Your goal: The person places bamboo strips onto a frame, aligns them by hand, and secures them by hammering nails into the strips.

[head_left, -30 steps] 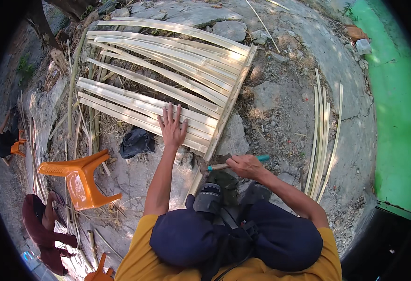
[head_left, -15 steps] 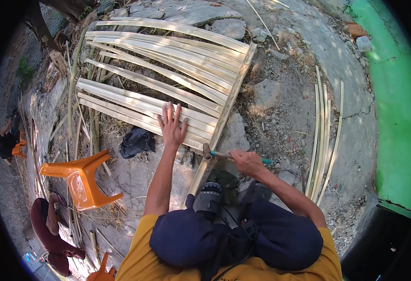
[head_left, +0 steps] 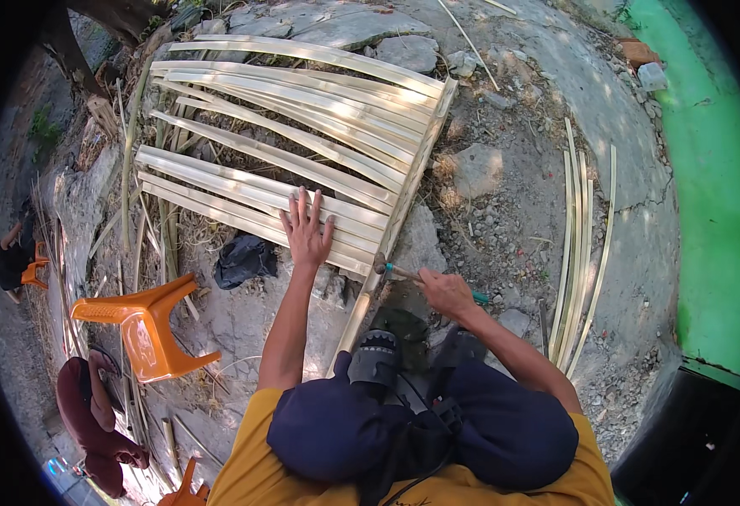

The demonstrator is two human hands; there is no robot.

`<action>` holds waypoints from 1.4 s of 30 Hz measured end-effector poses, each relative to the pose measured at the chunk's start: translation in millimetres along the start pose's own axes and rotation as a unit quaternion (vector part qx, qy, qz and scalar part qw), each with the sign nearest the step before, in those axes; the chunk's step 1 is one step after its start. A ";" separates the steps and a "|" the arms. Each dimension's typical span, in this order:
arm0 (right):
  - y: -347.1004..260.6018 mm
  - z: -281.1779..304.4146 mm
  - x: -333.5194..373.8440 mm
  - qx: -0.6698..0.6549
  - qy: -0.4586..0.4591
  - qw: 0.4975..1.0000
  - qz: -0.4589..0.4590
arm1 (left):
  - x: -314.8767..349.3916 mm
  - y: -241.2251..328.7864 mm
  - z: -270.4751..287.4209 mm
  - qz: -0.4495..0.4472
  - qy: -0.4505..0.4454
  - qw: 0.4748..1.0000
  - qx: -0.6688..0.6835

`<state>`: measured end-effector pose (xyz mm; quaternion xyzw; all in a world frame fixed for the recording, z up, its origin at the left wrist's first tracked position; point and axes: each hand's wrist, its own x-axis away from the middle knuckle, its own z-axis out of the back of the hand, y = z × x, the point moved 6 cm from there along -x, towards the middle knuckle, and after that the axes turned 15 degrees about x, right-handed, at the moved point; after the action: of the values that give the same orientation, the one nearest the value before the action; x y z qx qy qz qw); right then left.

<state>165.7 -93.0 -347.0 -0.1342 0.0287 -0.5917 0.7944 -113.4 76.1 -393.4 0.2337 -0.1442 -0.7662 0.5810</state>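
Note:
Pale split-bamboo slats (head_left: 252, 196) lie side by side, their right ends meeting a long bamboo rail (head_left: 412, 190) that slants toward my feet. My left hand (head_left: 308, 239) rests flat on the nearest group of slats, fingers spread. In my right hand (head_left: 448, 294) is a hammer (head_left: 404, 272) with a teal and wooden handle, gripped partway along. The hammer's head is over the rail at the end of the nearest slats; whether it touches, I cannot tell. No nail can be made out there.
An orange plastic stool (head_left: 152, 333) lies tipped over at left, near a black plastic bag (head_left: 246, 260). Loose bamboo strips (head_left: 579, 261) lie at right, beside a green surface (head_left: 707, 177). Two other people are at the left edge. Rocks and rubble cover the ground.
The hammer's head has shifted slightly up and to the right, along with my right hand. My left hand stays on the slats.

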 end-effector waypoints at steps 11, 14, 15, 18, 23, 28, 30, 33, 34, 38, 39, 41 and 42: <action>-1.0 -7.1 1.6 -0.055 -0.015 0.998 0.009 | 1.6 -3.8 1.0 -0.003 0.009 1.000 -0.006; 2.9 -7.5 4.2 -0.073 -0.002 0.997 0.007 | -3.3 -1.2 0.7 -0.004 0.004 1.000 -0.005; 8.8 -11.9 1.8 -0.075 -0.032 0.996 -0.030 | -4.5 0.4 -0.8 -0.002 0.002 1.000 -0.001; 2.8 -6.7 -2.4 -0.121 -0.032 0.990 -0.058 | 0.4 1.6 1.9 -0.005 0.013 1.000 0.017; 8.0 -17.6 -4.4 -0.101 -0.074 0.991 -0.056 | -2.0 1.7 -0.5 0.006 0.003 1.000 0.014; -6.8 -9.7 -5.1 -0.153 -0.033 0.986 -0.060 | 1.7 -4.6 2.8 0.007 0.005 1.000 0.007; 2.9 -16.8 -3.2 -0.128 -0.052 0.988 -0.066 | -1.5 0.2 -0.9 0.002 0.007 1.000 0.012; 2.1 -17.2 -6.4 -0.115 -0.079 0.987 -0.074 | 0.3 -2.3 1.3 -0.003 0.014 1.000 0.004; -0.7 -16.2 -9.1 -0.124 -0.089 0.985 -0.080 | -1.5 -5.6 2.4 -0.003 0.016 1.000 0.001; 2.8 -11.6 -1.2 -0.186 0.010 0.978 -0.094 | -2.2 -1.1 -0.4 0.003 0.007 1.000 0.012; 5.6 -16.4 -4.7 -0.136 -0.037 0.987 -0.080 | -3.6 0.4 -1.7 0.000 0.007 1.000 0.010; 2.5 -17.7 -8.7 -0.086 -0.082 0.991 -0.064 | -2.7 -0.7 -1.4 -0.003 0.008 1.000 0.004; -3.0 -13.9 -10.5 -0.097 -0.079 0.990 -0.064 | 0.6 -3.4 0.3 -0.002 0.009 1.000 0.003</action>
<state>156.9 -86.3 -360.9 -0.2584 0.0141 -0.6232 0.7380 -116.6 76.5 -395.0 0.2424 -0.1409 -0.7649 0.5799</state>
